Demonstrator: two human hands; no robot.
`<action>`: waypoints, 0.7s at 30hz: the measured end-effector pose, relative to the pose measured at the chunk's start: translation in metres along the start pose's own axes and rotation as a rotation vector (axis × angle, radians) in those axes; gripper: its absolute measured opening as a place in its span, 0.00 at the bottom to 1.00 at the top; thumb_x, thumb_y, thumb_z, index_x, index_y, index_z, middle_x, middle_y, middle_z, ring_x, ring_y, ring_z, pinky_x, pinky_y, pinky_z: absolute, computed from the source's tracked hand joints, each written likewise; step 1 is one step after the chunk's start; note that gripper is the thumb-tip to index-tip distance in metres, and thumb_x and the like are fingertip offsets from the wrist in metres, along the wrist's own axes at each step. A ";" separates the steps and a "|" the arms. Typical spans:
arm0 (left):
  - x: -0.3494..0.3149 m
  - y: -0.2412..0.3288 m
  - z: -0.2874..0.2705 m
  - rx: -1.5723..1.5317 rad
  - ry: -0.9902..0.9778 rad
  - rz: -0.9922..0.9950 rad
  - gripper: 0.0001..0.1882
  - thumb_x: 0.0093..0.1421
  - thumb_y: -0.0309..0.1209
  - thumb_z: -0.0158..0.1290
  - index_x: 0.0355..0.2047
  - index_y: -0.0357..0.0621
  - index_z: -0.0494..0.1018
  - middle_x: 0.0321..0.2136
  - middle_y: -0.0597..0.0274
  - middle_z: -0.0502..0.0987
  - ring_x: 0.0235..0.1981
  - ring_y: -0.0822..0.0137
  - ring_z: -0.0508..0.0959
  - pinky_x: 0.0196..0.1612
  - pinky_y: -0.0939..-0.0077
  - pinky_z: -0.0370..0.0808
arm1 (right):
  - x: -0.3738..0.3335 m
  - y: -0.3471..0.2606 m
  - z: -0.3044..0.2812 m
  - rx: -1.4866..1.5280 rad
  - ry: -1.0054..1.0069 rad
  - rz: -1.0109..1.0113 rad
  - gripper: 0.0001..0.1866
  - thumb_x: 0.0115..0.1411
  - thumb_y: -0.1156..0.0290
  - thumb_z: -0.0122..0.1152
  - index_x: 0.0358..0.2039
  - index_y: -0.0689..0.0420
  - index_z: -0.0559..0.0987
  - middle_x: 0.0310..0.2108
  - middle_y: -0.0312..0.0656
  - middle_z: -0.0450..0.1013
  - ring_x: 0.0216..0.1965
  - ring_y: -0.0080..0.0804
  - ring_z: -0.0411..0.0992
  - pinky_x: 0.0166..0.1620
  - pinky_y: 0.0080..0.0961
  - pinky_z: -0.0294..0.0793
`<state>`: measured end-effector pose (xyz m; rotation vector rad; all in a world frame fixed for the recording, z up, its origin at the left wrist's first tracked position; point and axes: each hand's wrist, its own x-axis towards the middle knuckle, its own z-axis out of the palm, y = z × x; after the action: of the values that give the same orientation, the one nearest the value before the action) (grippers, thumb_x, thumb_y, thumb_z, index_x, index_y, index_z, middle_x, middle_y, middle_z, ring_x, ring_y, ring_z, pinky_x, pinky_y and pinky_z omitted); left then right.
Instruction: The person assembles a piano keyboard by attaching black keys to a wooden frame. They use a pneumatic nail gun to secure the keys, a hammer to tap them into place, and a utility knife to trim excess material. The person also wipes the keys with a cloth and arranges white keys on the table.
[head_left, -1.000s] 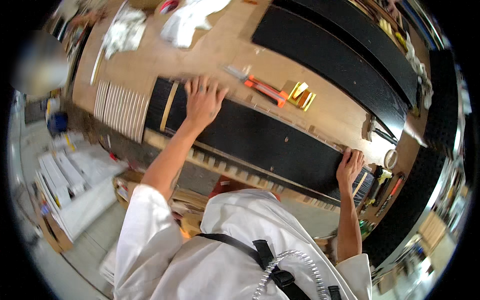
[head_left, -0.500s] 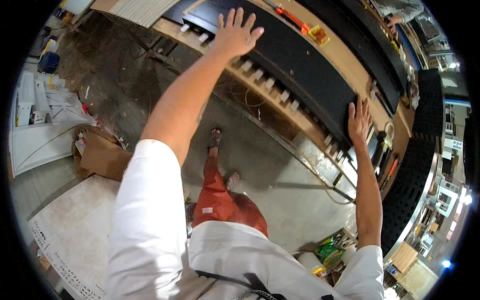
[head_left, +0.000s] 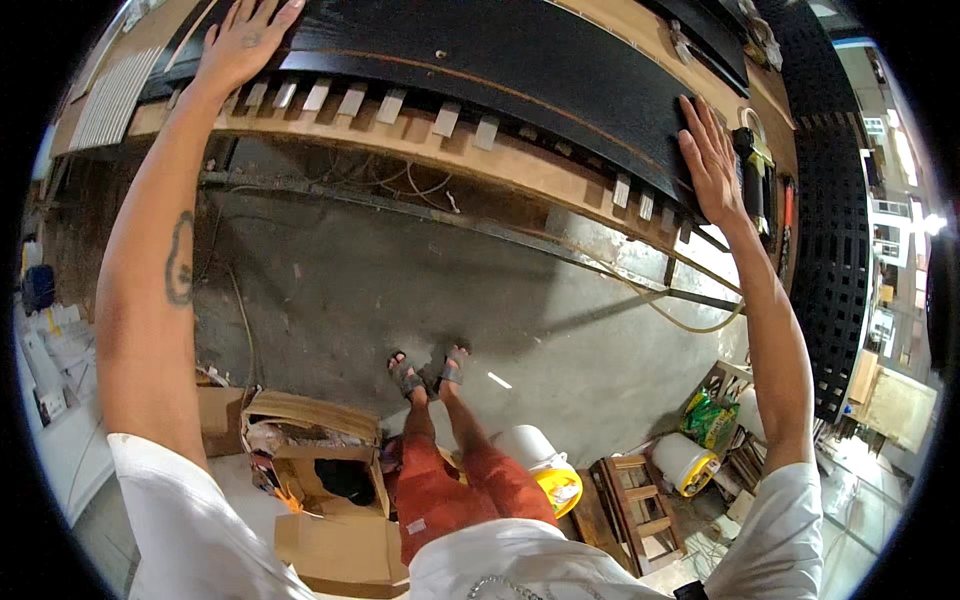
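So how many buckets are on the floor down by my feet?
2: a white bucket with a yellow rim beside my right leg, and a white bucket further right by the wooden crate. Others may be hidden.

Woodworking workshop: slatted workbench (head_left: pixel 400 150), offcuts.

A second ago the view looked down on the long flat black wooden panel (head_left: pixel 500 70); now it looks at the grey floor (head_left: pixel 400 290) below that panel; both arms are stretched out longer; the yellow bucket (head_left: pixel 560 487) came into sight.
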<state>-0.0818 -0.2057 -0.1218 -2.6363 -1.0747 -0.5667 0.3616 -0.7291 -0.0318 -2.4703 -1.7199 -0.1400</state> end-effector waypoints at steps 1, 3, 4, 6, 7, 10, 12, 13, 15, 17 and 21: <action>0.001 -0.013 0.003 0.026 0.018 0.017 0.47 0.62 0.76 0.27 0.75 0.69 0.48 0.75 0.57 0.45 0.76 0.53 0.44 0.73 0.41 0.38 | 0.004 -0.006 0.001 0.005 0.009 -0.016 0.31 0.75 0.46 0.34 0.73 0.43 0.59 0.75 0.47 0.49 0.76 0.47 0.44 0.74 0.42 0.40; 0.012 -0.006 -0.007 0.055 -0.017 0.021 0.46 0.63 0.75 0.26 0.75 0.68 0.48 0.75 0.58 0.45 0.76 0.53 0.44 0.73 0.42 0.38 | 0.002 0.001 0.003 -0.027 0.017 -0.023 0.29 0.75 0.51 0.38 0.72 0.46 0.60 0.74 0.48 0.50 0.75 0.46 0.45 0.74 0.40 0.41; 0.041 0.063 -0.060 0.124 -0.563 0.055 0.41 0.71 0.64 0.24 0.75 0.52 0.44 0.75 0.47 0.39 0.76 0.46 0.37 0.74 0.46 0.37 | -0.018 0.012 0.002 -0.056 -0.005 0.035 0.29 0.75 0.51 0.38 0.72 0.47 0.60 0.74 0.48 0.50 0.75 0.46 0.45 0.74 0.40 0.40; 0.037 0.068 -0.081 -0.144 -0.471 -0.196 0.43 0.70 0.66 0.23 0.75 0.52 0.46 0.75 0.49 0.40 0.76 0.49 0.37 0.74 0.47 0.35 | -0.013 0.005 -0.001 -0.053 0.008 0.003 0.29 0.75 0.52 0.37 0.72 0.48 0.61 0.74 0.48 0.51 0.75 0.46 0.46 0.74 0.40 0.41; 0.038 0.058 -0.081 -0.131 -0.474 -0.168 0.43 0.70 0.66 0.23 0.75 0.53 0.45 0.75 0.50 0.40 0.76 0.49 0.37 0.74 0.48 0.35 | -0.011 0.003 0.001 -0.048 0.015 -0.007 0.29 0.75 0.52 0.37 0.72 0.48 0.61 0.74 0.48 0.51 0.75 0.46 0.46 0.74 0.41 0.41; 0.036 0.030 -0.078 -0.201 -0.433 -0.062 0.41 0.71 0.64 0.24 0.75 0.52 0.47 0.75 0.52 0.43 0.76 0.52 0.40 0.75 0.52 0.36 | -0.004 0.009 0.004 -0.045 0.027 -0.070 0.31 0.75 0.51 0.35 0.72 0.51 0.61 0.74 0.48 0.51 0.75 0.46 0.46 0.74 0.41 0.40; 0.035 0.024 -0.071 -0.183 -0.407 -0.021 0.41 0.71 0.63 0.23 0.74 0.51 0.48 0.75 0.54 0.43 0.76 0.54 0.40 0.75 0.53 0.37 | -0.004 0.007 0.002 -0.072 0.011 -0.048 0.31 0.75 0.50 0.34 0.72 0.52 0.61 0.74 0.48 0.51 0.75 0.46 0.46 0.74 0.42 0.40; 0.036 0.025 -0.068 -0.158 -0.387 -0.031 0.40 0.72 0.63 0.23 0.74 0.51 0.49 0.75 0.55 0.43 0.76 0.54 0.41 0.75 0.53 0.38 | -0.004 0.004 0.002 -0.072 0.004 -0.029 0.30 0.75 0.51 0.34 0.72 0.51 0.61 0.74 0.48 0.51 0.75 0.47 0.46 0.74 0.43 0.40; 0.039 0.045 -0.078 -0.172 -0.403 -0.130 0.41 0.71 0.63 0.23 0.74 0.51 0.50 0.75 0.58 0.44 0.76 0.56 0.39 0.76 0.55 0.36 | -0.009 0.005 0.002 -0.096 -0.016 0.021 0.30 0.75 0.51 0.34 0.72 0.50 0.60 0.74 0.48 0.51 0.75 0.47 0.45 0.74 0.43 0.40; 0.023 0.026 -0.048 -0.190 -0.103 -0.112 0.43 0.66 0.72 0.23 0.75 0.67 0.48 0.75 0.58 0.45 0.76 0.52 0.44 0.74 0.43 0.38 | -0.002 0.013 0.006 -0.202 -0.033 -0.030 0.30 0.76 0.52 0.32 0.74 0.49 0.57 0.75 0.45 0.49 0.76 0.47 0.44 0.74 0.44 0.38; 0.024 0.037 -0.056 -0.170 -0.191 -0.138 0.42 0.68 0.69 0.20 0.75 0.62 0.48 0.75 0.58 0.45 0.75 0.50 0.44 0.75 0.42 0.37 | -0.011 -0.006 0.017 -0.113 -0.023 0.145 0.32 0.76 0.49 0.31 0.74 0.51 0.53 0.76 0.48 0.44 0.76 0.49 0.40 0.74 0.47 0.35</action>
<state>-0.0549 -0.2372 -0.0638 -2.8256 -1.3266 -0.4585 0.3527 -0.7345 -0.0501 -2.6767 -1.5754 -0.2001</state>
